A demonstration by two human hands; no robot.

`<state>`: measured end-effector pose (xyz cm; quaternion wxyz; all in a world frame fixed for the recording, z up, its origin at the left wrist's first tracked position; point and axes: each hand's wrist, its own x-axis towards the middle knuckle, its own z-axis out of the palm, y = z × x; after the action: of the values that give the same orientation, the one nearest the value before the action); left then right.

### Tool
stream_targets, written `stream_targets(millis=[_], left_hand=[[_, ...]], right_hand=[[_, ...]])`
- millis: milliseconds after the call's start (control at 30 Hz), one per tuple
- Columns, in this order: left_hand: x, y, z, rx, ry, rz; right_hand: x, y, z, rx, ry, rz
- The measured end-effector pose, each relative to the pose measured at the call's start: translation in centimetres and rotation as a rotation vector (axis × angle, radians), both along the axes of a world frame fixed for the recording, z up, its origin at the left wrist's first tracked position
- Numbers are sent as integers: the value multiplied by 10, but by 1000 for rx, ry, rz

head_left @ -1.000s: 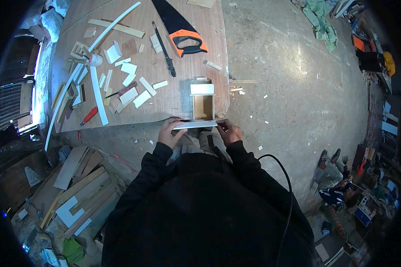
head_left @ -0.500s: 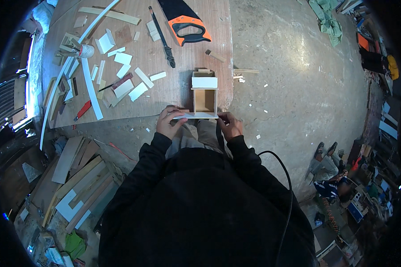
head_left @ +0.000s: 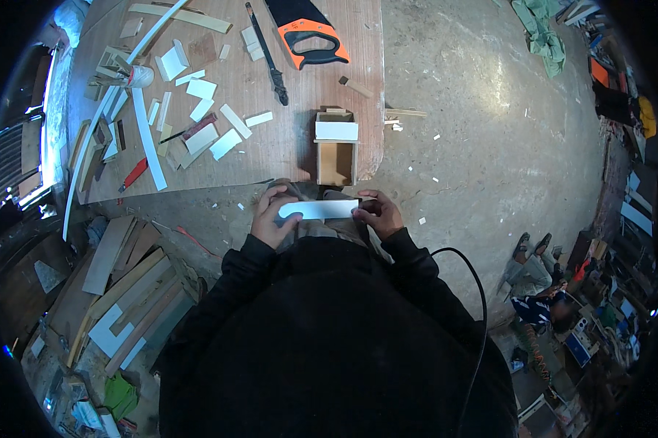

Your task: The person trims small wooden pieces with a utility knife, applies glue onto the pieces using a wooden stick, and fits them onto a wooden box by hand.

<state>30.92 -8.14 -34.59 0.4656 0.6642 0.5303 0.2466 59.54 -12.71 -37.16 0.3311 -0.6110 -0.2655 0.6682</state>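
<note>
Between my two hands is a white rectangular strip of board (head_left: 320, 210), held level just off the table's near edge. My left hand (head_left: 273, 213) pinches its left end, thumb on the white face. At the other end, my right hand (head_left: 379, 213) grips it between thumb and fingers. Just beyond the strip, a small wooden box (head_left: 336, 162) stands at the table edge, with an open front compartment and a white panel (head_left: 336, 131) across its far part. The strip and the box are apart.
On the wooden table (head_left: 292, 146) lie an orange-handled handsaw (head_left: 314, 45), a dark long tool (head_left: 268, 58), a red cutter (head_left: 134, 175) and several white offcuts (head_left: 226, 144). Stacked boards (head_left: 124, 306) lean at lower left. A black cable (head_left: 476, 285) hangs by my right side. Another person (head_left: 537, 292) sits far right.
Both hands have drawn the white strip back from the box's near end, toward me. Its broad white face has turned up into view.
</note>
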Motion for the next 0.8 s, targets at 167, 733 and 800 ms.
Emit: stream_targets(millis=[167,733,800], left_hand=[[-2,6,-14,-54,142,-148],[16,6,-35,292,236,65],[17,9,-37,315,251,60]], right_hand=[[-1,7,2,312,-410,154],[-14,14,-20,460,-745,47],[-15,15,-20,421,-788,67]])
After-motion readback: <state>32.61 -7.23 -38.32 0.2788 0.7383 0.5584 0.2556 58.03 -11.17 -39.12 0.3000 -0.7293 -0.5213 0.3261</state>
